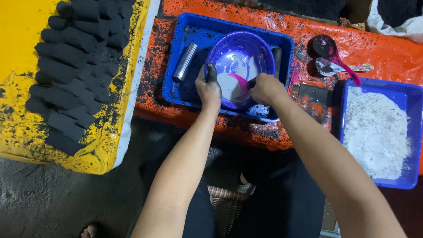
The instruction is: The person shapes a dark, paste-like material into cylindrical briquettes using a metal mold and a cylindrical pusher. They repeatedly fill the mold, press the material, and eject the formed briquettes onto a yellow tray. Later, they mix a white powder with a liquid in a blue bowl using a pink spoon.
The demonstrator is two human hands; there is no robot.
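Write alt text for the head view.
Two bare hands work at a round purple plastic bowl of white powder in a blue tray: left hand grips the rim, right hand holds a pink scoop. Black cylindrical briquettes lie left.

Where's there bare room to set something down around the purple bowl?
Bare orange sheet lies beyond the white-powder tray, right of the spoons. The yellow board is open left of the black cylinders. Crowded: the blue tray holding the purple bowl, metal tube, both hands.
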